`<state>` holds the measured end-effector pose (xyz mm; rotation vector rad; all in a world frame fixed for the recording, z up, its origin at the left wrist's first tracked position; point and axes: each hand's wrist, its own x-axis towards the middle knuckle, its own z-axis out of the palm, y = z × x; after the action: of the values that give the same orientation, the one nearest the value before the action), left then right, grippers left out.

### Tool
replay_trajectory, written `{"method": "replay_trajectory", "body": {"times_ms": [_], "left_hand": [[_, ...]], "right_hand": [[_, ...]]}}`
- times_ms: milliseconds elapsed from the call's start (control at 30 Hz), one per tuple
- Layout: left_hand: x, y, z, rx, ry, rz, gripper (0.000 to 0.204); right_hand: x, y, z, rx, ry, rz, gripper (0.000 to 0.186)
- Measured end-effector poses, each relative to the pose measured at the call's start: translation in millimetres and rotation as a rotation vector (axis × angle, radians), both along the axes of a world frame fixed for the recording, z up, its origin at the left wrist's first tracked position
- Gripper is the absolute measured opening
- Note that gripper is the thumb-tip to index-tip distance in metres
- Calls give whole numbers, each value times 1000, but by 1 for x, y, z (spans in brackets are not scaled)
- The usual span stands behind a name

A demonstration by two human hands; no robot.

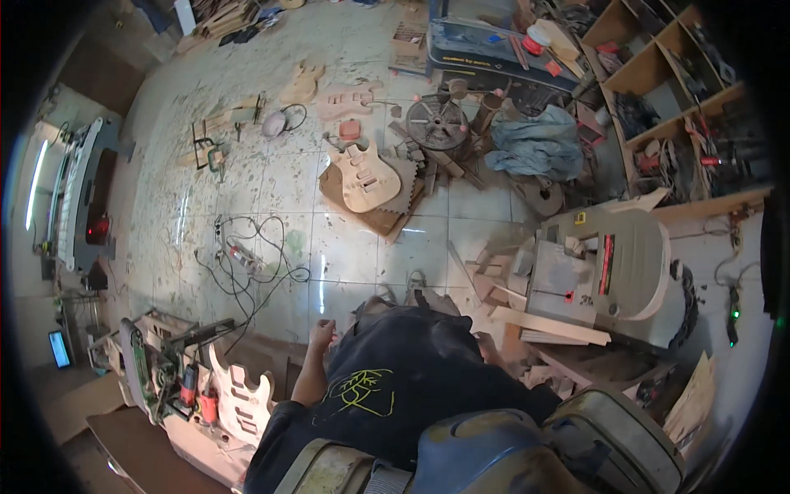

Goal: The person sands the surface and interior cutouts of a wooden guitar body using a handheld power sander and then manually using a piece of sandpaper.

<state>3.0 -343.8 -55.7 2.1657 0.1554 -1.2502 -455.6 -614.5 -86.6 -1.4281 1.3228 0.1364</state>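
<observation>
My left hand (325,332) hangs low beside my body, its fingers loosely bent, with nothing visible in it. At my other side my right hand (486,339) is partly covered by my dark shirt, and its fingers cannot be made out. Ahead on the floor, a pale wooden guitar body (366,179) with cut cavities lies on a brown board and a foam mat, apart from both hands. Behind my left arm, another guitar body (244,398) leans on a cluttered bench, near a red and black power tool (206,402).
A tangled black cable (247,284) lies on the tiled floor at the left. On the right stand a bandsaw-like machine (621,263) and wood offcuts (494,280). Farther off are more guitar bodies (350,100), clamps (216,156), a blue-grey cloth (539,144) and wooden shelves (671,74).
</observation>
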Motion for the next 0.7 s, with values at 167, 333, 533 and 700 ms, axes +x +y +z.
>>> {"method": "replay_trajectory", "body": {"times_ms": [167, 333, 533, 700], "left_hand": [[11, -6, 7, 24, 10, -4, 40], [21, -2, -14, -25, -322, 79, 43], [69, -24, -25, 148, -295, -96, 50], [128, 3, -80, 24, -231, 30, 45]], "right_hand": [[-3, -10, -20, -232, -191, 157, 26], [51, -39, 8, -125, -65, 95, 22], [117, -61, 40, -347, 286, 494, 23], [195, -83, 53, -336, 95, 678, 19]]}}
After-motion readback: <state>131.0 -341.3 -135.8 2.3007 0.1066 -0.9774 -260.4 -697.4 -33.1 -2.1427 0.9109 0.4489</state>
